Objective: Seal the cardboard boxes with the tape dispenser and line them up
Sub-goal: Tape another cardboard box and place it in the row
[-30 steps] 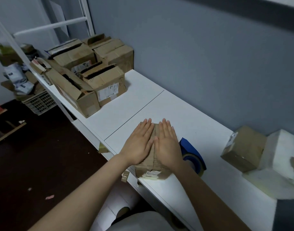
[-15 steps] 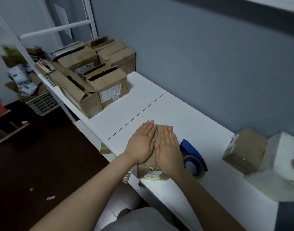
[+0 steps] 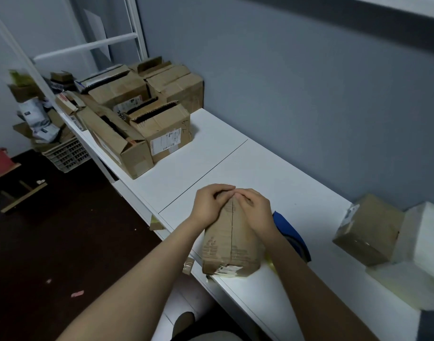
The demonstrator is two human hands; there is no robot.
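Two grips: left grip (image 3: 211, 205) and right grip (image 3: 256, 212) are curled over the small box (image 3: 232, 247) at its far end.
Box place: 6 o'clock on the worktop (image 3: 272, 168), no tape seen on the seam.
Tape dispenser (image 3: 291, 230): not held, at the box's 3 o'clock.
Open boxes (image 3: 142, 129): 10 o'clock, not yet sealed.

The box (image 3: 232, 244) under my fingers (image 3: 217, 194) is brown. It has a dark line down its middle, small dark print and a torn white strip at the end nearest me. Just right of my fingers, the tape dispenser (image 3: 288, 227) is blue. The table (image 3: 272, 168) is white with one thin dark line. Far left of my fingers, the brown boxes (image 3: 159, 119) have white labels.
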